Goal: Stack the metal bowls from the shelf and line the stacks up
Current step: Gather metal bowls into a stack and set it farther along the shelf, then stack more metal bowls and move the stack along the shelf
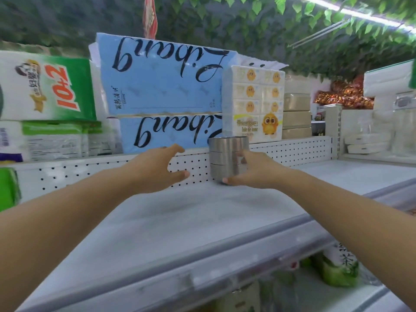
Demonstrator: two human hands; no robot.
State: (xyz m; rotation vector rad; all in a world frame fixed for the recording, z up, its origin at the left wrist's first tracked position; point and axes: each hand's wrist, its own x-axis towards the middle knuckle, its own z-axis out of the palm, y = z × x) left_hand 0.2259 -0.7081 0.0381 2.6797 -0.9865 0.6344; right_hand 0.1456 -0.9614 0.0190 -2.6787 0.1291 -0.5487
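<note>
A stack of three metal bowls (226, 157) stands on the white shelf (202, 217), against the perforated back panel (292, 149). My right hand (252, 171) grips the stack's right side, with its thumb under the bottom bowl's front and its fingers curled on the side. My left hand (157, 168) hovers to the left of the stack, a small gap away, with its fingers and thumb spread in a C shape and holding nothing.
Blue tissue packs (162, 93), green-and-white paper packs (45, 88) and a yellow-chick tissue pack (254, 102) sit behind the back panel. Clear containers (382, 131) stand at the right. The shelf's grey front rail (247, 251) runs across below my arms.
</note>
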